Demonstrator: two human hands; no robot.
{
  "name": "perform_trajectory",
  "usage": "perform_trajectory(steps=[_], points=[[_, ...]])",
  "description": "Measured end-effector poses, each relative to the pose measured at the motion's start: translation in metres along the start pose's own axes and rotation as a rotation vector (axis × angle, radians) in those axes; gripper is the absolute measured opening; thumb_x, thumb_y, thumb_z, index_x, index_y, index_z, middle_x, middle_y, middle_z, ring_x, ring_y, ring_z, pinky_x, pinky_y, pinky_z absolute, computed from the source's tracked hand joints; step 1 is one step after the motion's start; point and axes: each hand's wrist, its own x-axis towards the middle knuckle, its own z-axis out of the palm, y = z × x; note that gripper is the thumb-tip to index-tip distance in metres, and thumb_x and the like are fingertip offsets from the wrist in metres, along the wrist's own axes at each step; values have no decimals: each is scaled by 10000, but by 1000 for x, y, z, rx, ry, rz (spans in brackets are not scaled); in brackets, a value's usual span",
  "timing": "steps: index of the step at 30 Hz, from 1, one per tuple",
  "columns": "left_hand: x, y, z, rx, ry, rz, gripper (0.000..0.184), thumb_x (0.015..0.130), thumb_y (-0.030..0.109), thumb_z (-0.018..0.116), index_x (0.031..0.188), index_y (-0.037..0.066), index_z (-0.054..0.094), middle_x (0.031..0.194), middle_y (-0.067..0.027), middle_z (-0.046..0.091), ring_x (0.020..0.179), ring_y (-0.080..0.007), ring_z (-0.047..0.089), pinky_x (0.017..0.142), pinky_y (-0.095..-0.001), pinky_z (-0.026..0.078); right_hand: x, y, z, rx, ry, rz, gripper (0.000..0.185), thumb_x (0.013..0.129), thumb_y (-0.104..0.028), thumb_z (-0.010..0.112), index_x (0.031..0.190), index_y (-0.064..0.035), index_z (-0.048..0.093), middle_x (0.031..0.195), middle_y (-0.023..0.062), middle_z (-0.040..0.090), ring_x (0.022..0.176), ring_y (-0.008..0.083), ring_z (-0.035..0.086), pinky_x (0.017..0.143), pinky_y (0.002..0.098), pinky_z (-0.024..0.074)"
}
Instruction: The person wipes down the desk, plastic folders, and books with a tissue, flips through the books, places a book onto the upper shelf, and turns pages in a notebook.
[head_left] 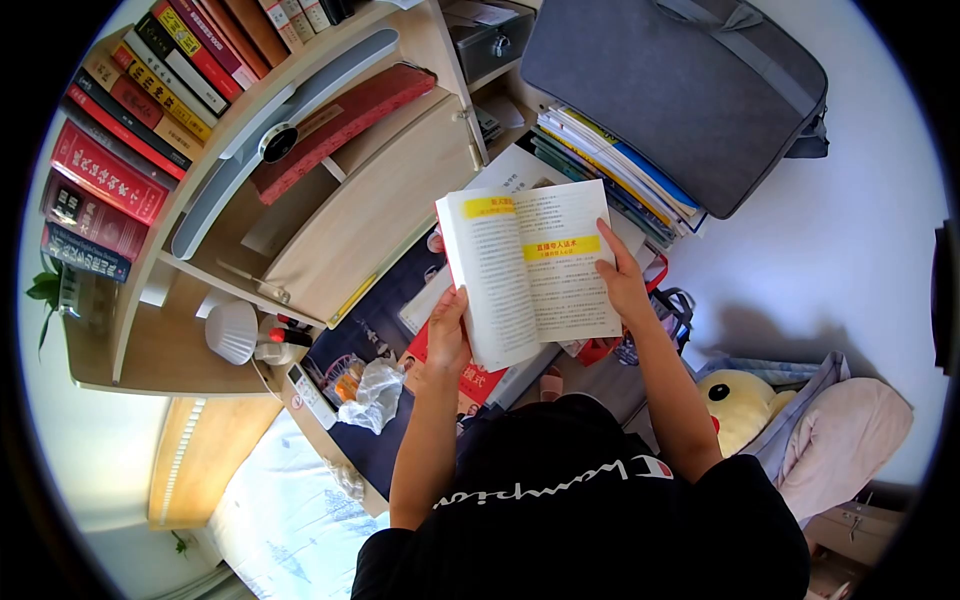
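An open book (490, 290) with printed pages and yellow-highlighted headings is held up over the desk, tilted slightly. My left hand (447, 335) grips its lower left edge, thumb on the page and the other fingers mostly hidden behind. At the right edge my right hand (625, 285) holds the facing page side, with the thumb and a finger showing against the page. Beneath the book lies a red-covered book (478, 384), partly hidden by my left hand and the open pages.
A crumpled clear plastic bag (375, 397) and a white remote (312, 397) lie at the desk's left. Shelves hold rows of books (110, 170). A grey laptop bag (670, 95) leans beside stacked magazines (610, 175). A yellow plush toy (735, 410) sits at right.
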Motion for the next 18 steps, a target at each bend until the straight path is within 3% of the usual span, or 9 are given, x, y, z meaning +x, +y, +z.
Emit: perform_trajectory(steps=[5,9,11,14,18], points=[[1,-9,10,38,-104,-40,280,937,189,459,1153,19,512,1073,-66,607,934,-147,591,846,-279,465,3,5,-7,111,-63,225,441,860,42,409,1284,-62,471,1169,96,547,1002,161,557,862,242,439],[2,-11,9,41,-71,-60,293,939,184,448,1175,16,493,1087,-72,598,964,-151,581,861,-302,462,2,1,-7,23,-15,179,341,899,-78,418,1226,-28,502,1091,92,589,951,161,578,840,256,457],[-2,-2,9,25,-34,-58,271,947,148,416,1159,8,510,1059,-83,612,932,-153,598,848,-290,471,5,6,-9,578,88,469,332,923,-232,429,1137,-15,561,1034,89,596,877,150,581,778,246,463],[-1,-1,8,30,-5,-34,294,947,148,412,1188,2,493,1080,-92,607,940,-165,599,849,-304,476,-3,-19,0,543,52,464,391,928,-336,417,1089,-8,557,975,76,600,843,144,578,759,255,463],[-2,-2,5,37,-23,-64,288,945,160,427,1171,-1,503,1062,-92,615,919,-166,607,818,-310,491,2,1,-7,343,-20,347,359,933,-317,420,1087,-14,534,948,68,592,843,129,570,762,256,459]])
